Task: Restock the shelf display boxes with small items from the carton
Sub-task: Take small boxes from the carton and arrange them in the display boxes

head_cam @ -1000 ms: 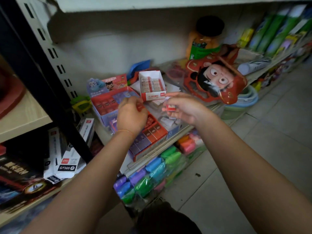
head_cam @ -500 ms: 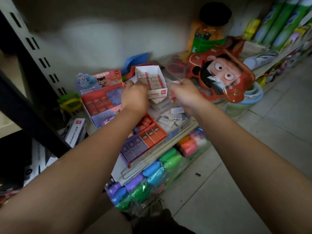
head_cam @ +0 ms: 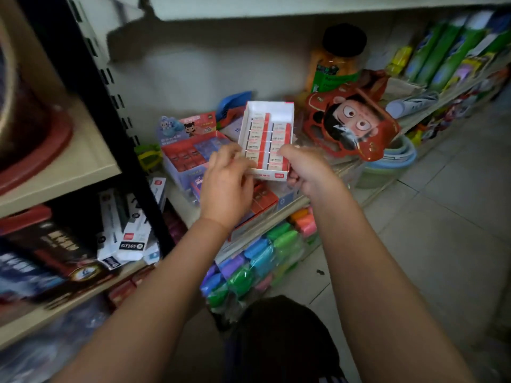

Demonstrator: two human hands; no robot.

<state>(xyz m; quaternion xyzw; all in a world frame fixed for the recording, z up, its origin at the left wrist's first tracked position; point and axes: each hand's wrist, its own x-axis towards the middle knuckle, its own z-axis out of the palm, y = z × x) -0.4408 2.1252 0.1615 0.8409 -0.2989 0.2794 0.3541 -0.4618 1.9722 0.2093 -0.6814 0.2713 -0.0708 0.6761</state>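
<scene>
1. Two hands are on one white box (head_cam: 269, 139) right now: your left hand (head_cam: 228, 186) has its fingers curled at the box's near left corner, and your right hand (head_cam: 307, 172) grips the near right corner, thumb over the front edge.
2. You hold the box tilted, open side toward you, above the shelf (head_cam: 279, 214), not resting on it.
3. Inside it, two columns of small erasers (head_cam: 258, 134) in red-and-white sleeves lie stacked; the far end of the box shows bare white.
4. Just left, a red display box (head_cam: 193, 154) with a cartoon header card stands on the shelf, its compartments holding red and blue items.
5. Under your left hand, another red tray (head_cam: 262, 199) of small packs sits at the shelf's front edge.
6. To the right, a red cartoon-face mask (head_cam: 351, 124) leans near the box, with an orange jar (head_cam: 336, 59) behind it.
7. Below the shelf edge, a bag of coloured clay packs (head_cam: 257, 261) rests on the floor.
</scene>
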